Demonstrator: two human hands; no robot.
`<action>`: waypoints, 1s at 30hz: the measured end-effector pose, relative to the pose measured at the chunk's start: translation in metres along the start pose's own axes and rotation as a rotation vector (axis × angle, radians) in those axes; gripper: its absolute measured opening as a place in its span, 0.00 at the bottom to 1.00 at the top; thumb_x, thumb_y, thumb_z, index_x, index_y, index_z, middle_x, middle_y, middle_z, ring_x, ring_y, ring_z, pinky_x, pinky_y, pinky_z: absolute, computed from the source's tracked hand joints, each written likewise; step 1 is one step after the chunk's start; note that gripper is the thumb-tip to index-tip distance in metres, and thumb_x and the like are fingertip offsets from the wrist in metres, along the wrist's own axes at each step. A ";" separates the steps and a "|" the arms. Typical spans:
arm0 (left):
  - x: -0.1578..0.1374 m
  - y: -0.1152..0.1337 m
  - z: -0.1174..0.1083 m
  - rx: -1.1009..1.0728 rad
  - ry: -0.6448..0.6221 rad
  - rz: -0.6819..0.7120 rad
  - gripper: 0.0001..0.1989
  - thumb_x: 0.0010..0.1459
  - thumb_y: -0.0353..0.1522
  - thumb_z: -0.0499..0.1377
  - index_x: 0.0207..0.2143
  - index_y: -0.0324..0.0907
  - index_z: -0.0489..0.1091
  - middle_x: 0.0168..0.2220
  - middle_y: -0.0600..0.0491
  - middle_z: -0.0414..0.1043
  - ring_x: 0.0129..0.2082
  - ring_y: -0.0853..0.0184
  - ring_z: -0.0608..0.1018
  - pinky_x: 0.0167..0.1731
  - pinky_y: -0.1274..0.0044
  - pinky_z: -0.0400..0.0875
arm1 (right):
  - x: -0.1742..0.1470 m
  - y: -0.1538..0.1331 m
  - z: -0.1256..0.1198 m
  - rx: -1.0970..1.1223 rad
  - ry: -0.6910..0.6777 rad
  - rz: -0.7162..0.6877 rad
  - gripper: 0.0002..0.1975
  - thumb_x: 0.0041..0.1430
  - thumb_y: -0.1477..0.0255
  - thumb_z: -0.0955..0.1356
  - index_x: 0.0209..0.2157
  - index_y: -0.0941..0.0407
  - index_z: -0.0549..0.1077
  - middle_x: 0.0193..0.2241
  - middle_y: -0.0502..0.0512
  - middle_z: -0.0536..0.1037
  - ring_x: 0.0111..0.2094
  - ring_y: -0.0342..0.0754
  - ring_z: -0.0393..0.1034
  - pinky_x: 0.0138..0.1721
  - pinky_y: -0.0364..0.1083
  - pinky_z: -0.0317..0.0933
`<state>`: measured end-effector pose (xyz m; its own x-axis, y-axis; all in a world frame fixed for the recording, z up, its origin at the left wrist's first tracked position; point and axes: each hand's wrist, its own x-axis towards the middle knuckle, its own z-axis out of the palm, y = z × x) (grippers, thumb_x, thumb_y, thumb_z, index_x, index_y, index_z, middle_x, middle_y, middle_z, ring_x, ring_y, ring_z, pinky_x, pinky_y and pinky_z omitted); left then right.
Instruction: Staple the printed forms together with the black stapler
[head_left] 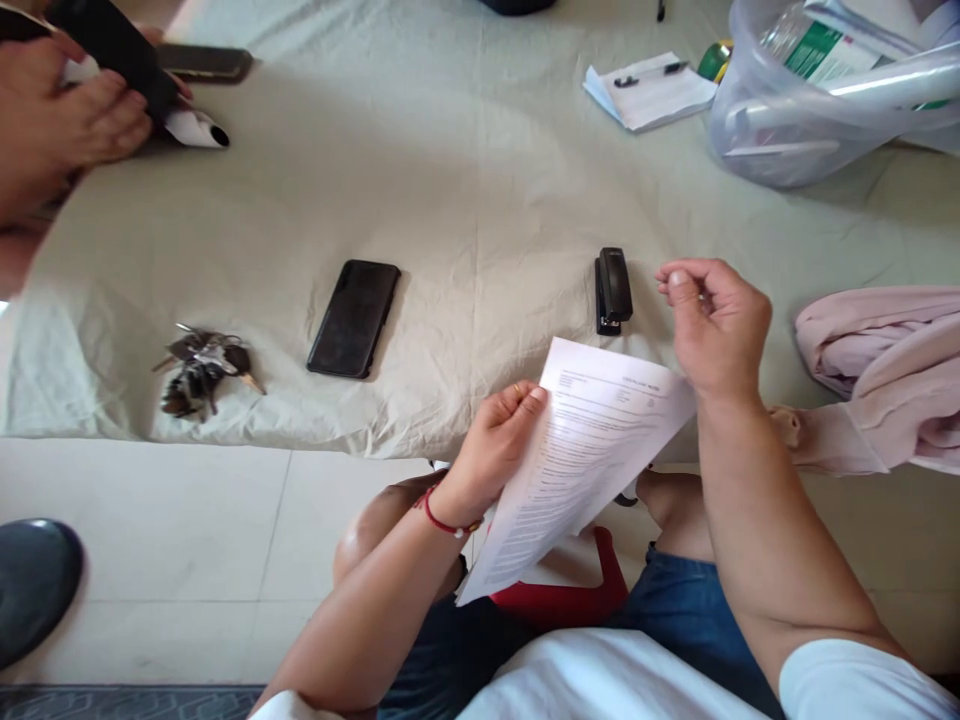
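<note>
My left hand [504, 440] is closed on the left edge of printed paper [600, 440], thumb on top. The paper slants down from the table's front edge over my lap, its lines of text facing up. I cannot tell whether it is one sheet or more. My right hand [716, 320] hovers just above the paper's upper right corner, fingers curled and thumb pressed to them; whatever they may hold is too small or hidden. Left of that hand, a black stapler [614, 290] stands on the table beyond the paper's top edge.
On the cloth-covered table [480, 200] lie a black phone [355, 318] and a bunch of keys [206, 368]. Another person's hands [82, 110] hold a dark object at far left. A notepad with pen [652, 92], a clear plastic bin [780, 130] and pink fabric [892, 370] are on the right.
</note>
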<state>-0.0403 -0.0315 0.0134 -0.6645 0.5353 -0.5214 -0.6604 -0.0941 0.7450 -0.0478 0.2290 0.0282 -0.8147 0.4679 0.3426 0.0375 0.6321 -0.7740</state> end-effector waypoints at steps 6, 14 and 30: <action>0.019 0.018 -0.025 -0.075 0.245 0.193 0.21 0.59 0.48 0.74 0.31 0.43 0.73 0.27 0.56 0.74 0.24 0.71 0.73 0.26 0.78 0.69 | 0.002 0.017 -0.002 0.348 -0.218 0.485 0.32 0.66 0.36 0.68 0.46 0.50 0.81 0.43 0.58 0.86 0.43 0.55 0.84 0.42 0.53 0.80; 0.044 0.019 -0.048 -0.138 0.498 0.384 0.18 0.61 0.42 0.73 0.28 0.44 0.70 0.29 0.56 0.76 0.29 0.69 0.75 0.32 0.77 0.72 | -0.005 0.018 -0.003 0.305 -0.500 0.605 0.26 0.53 0.44 0.81 0.37 0.50 0.80 0.36 0.56 0.86 0.37 0.55 0.83 0.38 0.55 0.81; 0.047 0.018 -0.040 -0.308 0.361 0.341 0.18 0.58 0.47 0.73 0.42 0.45 0.80 0.48 0.45 0.86 0.57 0.52 0.84 0.53 0.67 0.82 | -0.007 0.005 -0.008 0.205 -0.586 0.451 0.15 0.56 0.55 0.80 0.32 0.50 0.79 0.33 0.50 0.85 0.34 0.51 0.79 0.40 0.53 0.76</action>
<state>-0.0977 -0.0420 -0.0144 -0.8990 0.1173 -0.4220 -0.4234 -0.4793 0.7688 -0.0376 0.2336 0.0263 -0.9220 0.2131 -0.3234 0.3771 0.3037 -0.8750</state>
